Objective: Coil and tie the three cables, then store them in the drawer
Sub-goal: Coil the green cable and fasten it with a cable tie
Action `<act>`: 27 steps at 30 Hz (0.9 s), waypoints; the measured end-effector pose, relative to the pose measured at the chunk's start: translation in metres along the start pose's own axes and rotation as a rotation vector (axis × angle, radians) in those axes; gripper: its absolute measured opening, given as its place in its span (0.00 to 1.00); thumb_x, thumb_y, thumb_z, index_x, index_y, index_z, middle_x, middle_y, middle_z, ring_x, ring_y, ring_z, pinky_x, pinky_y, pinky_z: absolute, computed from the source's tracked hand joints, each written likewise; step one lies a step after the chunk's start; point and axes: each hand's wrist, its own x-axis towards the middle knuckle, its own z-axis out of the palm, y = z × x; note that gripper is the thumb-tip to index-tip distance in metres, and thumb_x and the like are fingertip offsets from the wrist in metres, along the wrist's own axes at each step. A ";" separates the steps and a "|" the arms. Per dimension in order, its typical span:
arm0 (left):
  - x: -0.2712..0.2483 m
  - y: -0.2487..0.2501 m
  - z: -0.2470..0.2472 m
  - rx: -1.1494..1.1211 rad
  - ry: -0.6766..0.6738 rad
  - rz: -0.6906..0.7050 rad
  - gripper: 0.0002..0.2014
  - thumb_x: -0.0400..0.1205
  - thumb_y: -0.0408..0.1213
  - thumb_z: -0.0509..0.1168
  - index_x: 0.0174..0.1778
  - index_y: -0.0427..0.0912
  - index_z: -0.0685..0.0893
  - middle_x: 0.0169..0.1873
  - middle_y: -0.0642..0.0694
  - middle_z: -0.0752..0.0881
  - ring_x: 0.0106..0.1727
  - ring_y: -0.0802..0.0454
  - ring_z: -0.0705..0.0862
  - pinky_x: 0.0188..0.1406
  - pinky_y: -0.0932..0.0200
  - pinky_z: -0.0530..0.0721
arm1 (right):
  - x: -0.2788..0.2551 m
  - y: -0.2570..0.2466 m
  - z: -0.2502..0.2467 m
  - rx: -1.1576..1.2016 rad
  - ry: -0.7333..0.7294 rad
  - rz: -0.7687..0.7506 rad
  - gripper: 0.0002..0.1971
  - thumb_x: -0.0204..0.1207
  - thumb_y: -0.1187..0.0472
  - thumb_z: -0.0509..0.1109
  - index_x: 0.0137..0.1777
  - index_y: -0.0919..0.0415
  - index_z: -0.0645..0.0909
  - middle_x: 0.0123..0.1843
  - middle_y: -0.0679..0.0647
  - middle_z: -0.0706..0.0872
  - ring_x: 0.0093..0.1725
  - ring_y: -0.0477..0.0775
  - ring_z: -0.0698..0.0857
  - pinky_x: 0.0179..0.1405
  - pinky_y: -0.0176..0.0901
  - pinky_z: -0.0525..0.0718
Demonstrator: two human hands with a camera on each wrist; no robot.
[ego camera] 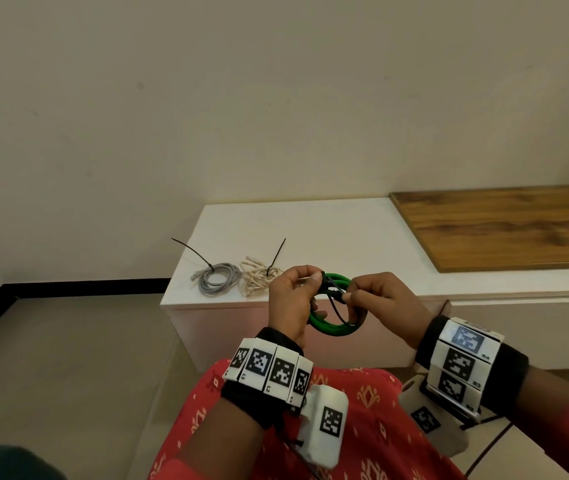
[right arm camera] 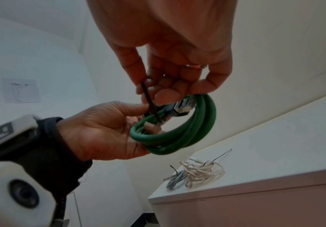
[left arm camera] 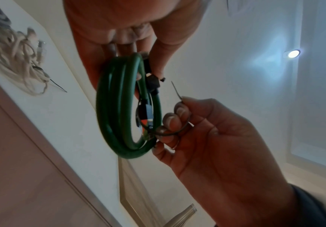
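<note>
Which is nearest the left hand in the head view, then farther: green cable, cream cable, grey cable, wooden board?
1. Green cable: held in the left hand.
2. Cream cable: on the white cabinet, just left of the hand.
3. Grey cable: farther left, beside the cream one.
4. Wooden board: far right, at the back.

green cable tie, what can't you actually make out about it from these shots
- Whether the black zip tie is threaded through its head: fingers cover it in the head view, blur in both wrist views.
- Where the left hand contacts the green cable: hidden behind the hand in the head view.
- The drawer: no open one shows; only a handle cut by the left wrist edge.
</note>
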 end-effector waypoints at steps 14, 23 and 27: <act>0.001 -0.001 -0.001 -0.014 -0.054 0.042 0.06 0.82 0.34 0.60 0.41 0.45 0.81 0.41 0.42 0.81 0.25 0.56 0.69 0.22 0.64 0.83 | -0.001 -0.006 -0.003 -0.064 0.032 -0.027 0.08 0.77 0.66 0.65 0.37 0.64 0.81 0.26 0.54 0.83 0.26 0.50 0.80 0.32 0.42 0.80; -0.001 -0.006 0.007 0.105 -0.087 0.170 0.05 0.81 0.33 0.62 0.41 0.46 0.77 0.34 0.42 0.82 0.18 0.64 0.75 0.24 0.59 0.80 | -0.002 -0.009 -0.004 -0.256 0.235 -0.198 0.12 0.74 0.68 0.69 0.55 0.54 0.76 0.26 0.46 0.79 0.26 0.41 0.79 0.28 0.26 0.76; -0.003 -0.009 0.009 0.128 -0.106 0.168 0.05 0.82 0.34 0.61 0.40 0.45 0.77 0.37 0.39 0.82 0.19 0.64 0.76 0.23 0.60 0.79 | -0.004 -0.009 -0.004 -0.460 0.248 -0.276 0.07 0.73 0.65 0.71 0.50 0.59 0.84 0.28 0.46 0.79 0.31 0.49 0.82 0.34 0.44 0.82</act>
